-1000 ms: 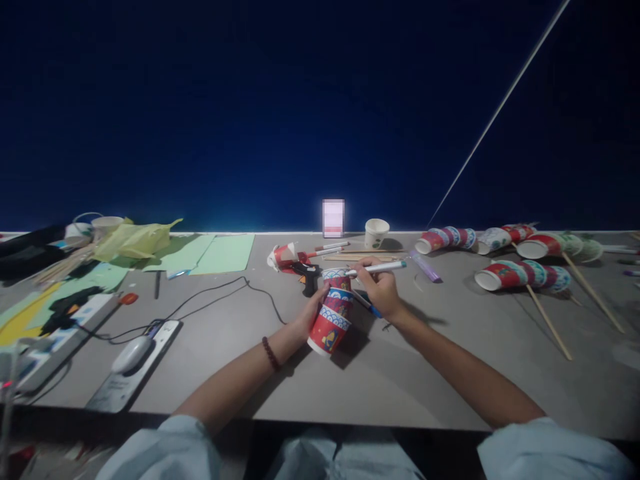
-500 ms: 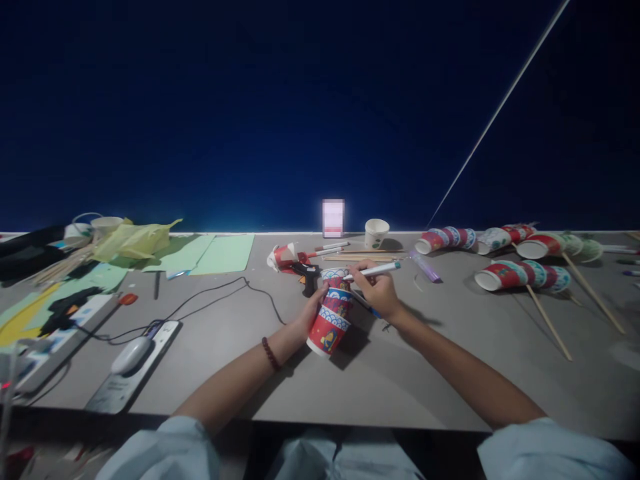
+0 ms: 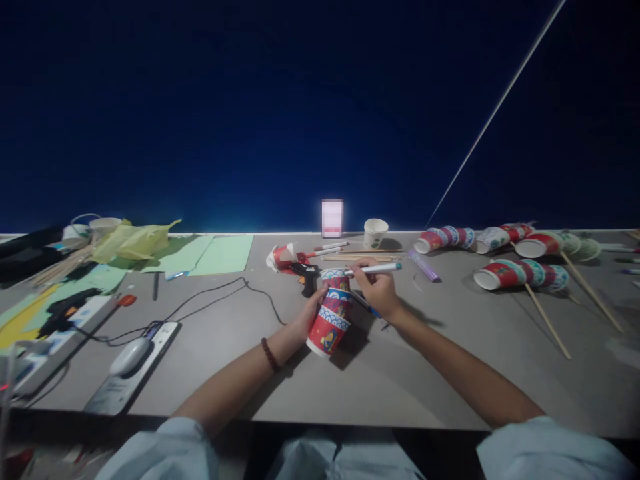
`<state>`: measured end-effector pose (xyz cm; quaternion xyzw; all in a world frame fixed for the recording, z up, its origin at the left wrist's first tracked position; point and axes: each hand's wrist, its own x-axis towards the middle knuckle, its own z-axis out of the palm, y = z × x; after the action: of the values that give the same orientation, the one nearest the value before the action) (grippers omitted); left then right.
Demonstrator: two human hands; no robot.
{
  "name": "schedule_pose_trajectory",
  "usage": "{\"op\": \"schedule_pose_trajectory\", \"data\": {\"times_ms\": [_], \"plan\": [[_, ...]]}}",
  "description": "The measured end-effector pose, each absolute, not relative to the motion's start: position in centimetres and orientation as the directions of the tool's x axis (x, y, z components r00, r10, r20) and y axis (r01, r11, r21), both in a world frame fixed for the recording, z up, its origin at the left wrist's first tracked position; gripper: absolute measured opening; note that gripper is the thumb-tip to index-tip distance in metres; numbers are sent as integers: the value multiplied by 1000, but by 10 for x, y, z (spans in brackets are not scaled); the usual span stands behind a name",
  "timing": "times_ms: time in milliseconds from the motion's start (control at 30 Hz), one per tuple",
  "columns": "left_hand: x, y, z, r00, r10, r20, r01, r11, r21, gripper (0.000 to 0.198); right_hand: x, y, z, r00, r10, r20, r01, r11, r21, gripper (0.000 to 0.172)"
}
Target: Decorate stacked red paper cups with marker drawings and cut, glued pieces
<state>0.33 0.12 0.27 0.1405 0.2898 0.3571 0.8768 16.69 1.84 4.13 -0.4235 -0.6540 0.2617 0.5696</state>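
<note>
A red and blue patterned paper cup (image 3: 331, 313) stands bottom up and tilted on the grey table (image 3: 410, 373). My left hand (image 3: 310, 313) is wrapped round its left side. My right hand (image 3: 379, 291) is closed on a white marker with a teal cap (image 3: 376, 269), its tip resting on the cup's upturned base. A thin blue pen (image 3: 367, 305) lies under my right hand.
A glue gun (image 3: 306, 273) and pens lie behind the cup, beside a white cup (image 3: 375, 233). Decorated cups on wooden sticks (image 3: 520, 275) lie at the right. Green paper (image 3: 220, 255), a cable (image 3: 215, 293) and a power strip (image 3: 133, 363) fill the left.
The marker in my right hand has shifted slightly left over the cup's base. The cup and my left hand have barely moved.
</note>
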Motion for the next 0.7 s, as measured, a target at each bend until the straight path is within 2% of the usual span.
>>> {"op": "schedule_pose_trajectory", "data": {"times_ms": [333, 700], "plan": [[2, 1, 1, 617, 692, -374, -541, 718, 437, 47, 168, 19, 40, -4, 866, 501, 195, 492, -849, 21], [2, 2, -1, 601, 695, -395, -541, 717, 439, 45, 168, 19, 40, -20, 860, 510, 241, 499, -832, 20]]}}
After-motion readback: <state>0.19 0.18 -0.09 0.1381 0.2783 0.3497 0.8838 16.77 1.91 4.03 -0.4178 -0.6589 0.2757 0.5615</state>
